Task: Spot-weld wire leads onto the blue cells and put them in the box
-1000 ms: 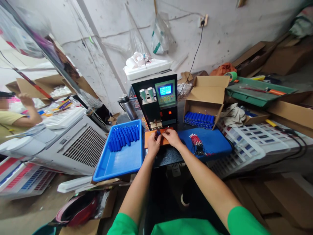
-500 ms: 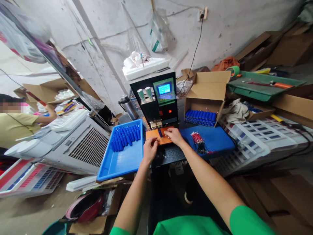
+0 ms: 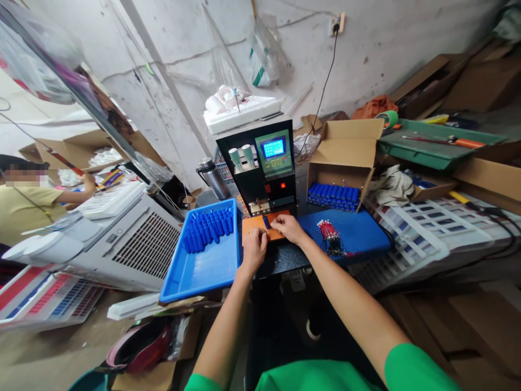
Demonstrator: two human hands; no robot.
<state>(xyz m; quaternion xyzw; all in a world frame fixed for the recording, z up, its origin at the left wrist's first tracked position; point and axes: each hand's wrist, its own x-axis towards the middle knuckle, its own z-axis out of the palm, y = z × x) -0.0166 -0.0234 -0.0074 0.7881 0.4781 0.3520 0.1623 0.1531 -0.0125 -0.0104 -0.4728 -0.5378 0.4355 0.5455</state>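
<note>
A dark blue cylinder [image 3: 266,221] lies on the orange plate [image 3: 249,224] in front of the black machine [image 3: 248,187] with its lit screen. My right hand [image 3: 287,227] is closed in a pinch at the cylinder's right side; what its fingertips hold is too small to make out. Just left of and below the cylinder is my left hand [image 3: 255,245], fingers curled together near the plate's front edge, their contents hidden. Many blue cylinders stand in the blue tray [image 3: 203,279] on the left. Red and black wires [image 3: 330,236] lie on a blue mat [image 3: 364,231] at the right.
An open cardboard box [image 3: 345,144] of blue cylinders stands behind the mat. A steel flask [image 3: 214,176] is left of the machine. White crates [image 3: 419,233] and a green tray [image 3: 431,144] occupy the right. Another person [image 3: 24,212] sits at the far left.
My left hand has moved right and slightly up, closer to the cylinder, and its fingers have drawn together. My right hand has shifted slightly left. The other person's hand has moved slightly.
</note>
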